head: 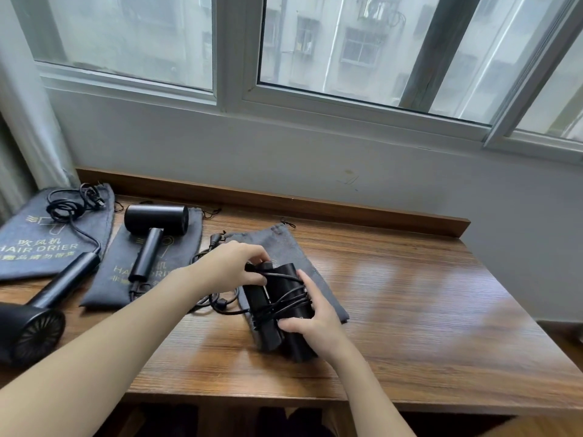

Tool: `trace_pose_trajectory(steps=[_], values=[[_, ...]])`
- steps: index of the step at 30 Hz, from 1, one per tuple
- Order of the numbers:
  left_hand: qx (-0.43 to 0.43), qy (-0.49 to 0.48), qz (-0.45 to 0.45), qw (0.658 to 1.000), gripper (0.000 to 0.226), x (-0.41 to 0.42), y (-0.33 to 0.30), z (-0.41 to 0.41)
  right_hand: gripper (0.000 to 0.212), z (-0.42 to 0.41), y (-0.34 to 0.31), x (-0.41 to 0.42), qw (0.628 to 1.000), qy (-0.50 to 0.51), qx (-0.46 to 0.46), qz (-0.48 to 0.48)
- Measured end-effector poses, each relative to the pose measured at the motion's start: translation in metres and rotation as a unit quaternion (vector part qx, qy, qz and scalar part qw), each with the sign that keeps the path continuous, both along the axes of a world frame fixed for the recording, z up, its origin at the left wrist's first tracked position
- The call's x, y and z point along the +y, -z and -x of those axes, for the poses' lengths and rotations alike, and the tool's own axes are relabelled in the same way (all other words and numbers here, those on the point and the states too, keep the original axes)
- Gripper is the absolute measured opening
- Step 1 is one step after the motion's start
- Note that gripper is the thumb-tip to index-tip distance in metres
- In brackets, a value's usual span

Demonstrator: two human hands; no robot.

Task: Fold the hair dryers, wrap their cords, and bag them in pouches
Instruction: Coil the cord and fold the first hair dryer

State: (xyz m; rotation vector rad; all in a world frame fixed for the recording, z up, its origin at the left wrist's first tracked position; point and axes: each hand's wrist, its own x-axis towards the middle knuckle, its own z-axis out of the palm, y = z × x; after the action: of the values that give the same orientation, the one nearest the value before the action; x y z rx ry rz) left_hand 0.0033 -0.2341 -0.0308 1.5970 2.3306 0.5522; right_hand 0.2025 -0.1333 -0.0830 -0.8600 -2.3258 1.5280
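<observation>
— Which step was in hand?

— Cord-wrapping, by my reading. The folded hair dryer (277,307) lay near the table's (426,310) centre, handle tucked against the barrel, with its cord (284,302) already looped round it several times. The right hand (315,323) clasped the barrel from the three o'clock side, fingers curled on it. The left hand (233,266), at eleven o'clock of the dryer, pinched the cord at the top end.

— And next?

— Probably winding on the loose tail (220,302) trailing at nine o'clock, with the plug (216,239) further off at about eleven, then securing it so the coils hold.

— The pouches?

— None held anything. The grey pouch (293,247) lay flat under the dryer, reaching to twelve o'clock. Over at nine and ten o'clock, the middle pouch (176,244) and the far-left pouch (28,244) were flat too; the second dryer (154,222) rested unfolded on the middle one, and the third dryer (34,323) lay beside the far-left one, its cord piled on top.
</observation>
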Motion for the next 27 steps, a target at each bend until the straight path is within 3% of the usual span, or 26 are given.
trace_pose_trajectory(steps=[4, 11, 15, 20, 27], values=[[-0.016, -0.046, -0.020, 0.999, 0.027, -0.007, 0.028, 0.007, 0.093, 0.002, -0.009, 0.001, 0.992, -0.028, -0.059, -0.105], [0.005, -0.030, -0.036, 0.999, 0.025, -0.015, 0.047, 0.014, 0.077, 0.003, -0.008, -0.007, 0.961, -0.038, -0.134, -0.240], [-0.003, -0.028, -0.059, 0.998, 0.021, -0.019, 0.049, 0.016, 0.076, 0.005, -0.011, -0.001, 0.965, -0.052, -0.150, -0.208], [-0.075, -0.035, -0.080, 0.993, 0.009, -0.018, 0.049, 0.019, 0.076, 0.010, -0.012, 0.004, 0.967, -0.057, -0.161, -0.188], [-0.174, -0.042, -0.057, 0.982, 0.011, -0.019, 0.046, 0.027, 0.077, 0.010, -0.013, 0.005, 0.968, -0.061, -0.168, -0.178]])
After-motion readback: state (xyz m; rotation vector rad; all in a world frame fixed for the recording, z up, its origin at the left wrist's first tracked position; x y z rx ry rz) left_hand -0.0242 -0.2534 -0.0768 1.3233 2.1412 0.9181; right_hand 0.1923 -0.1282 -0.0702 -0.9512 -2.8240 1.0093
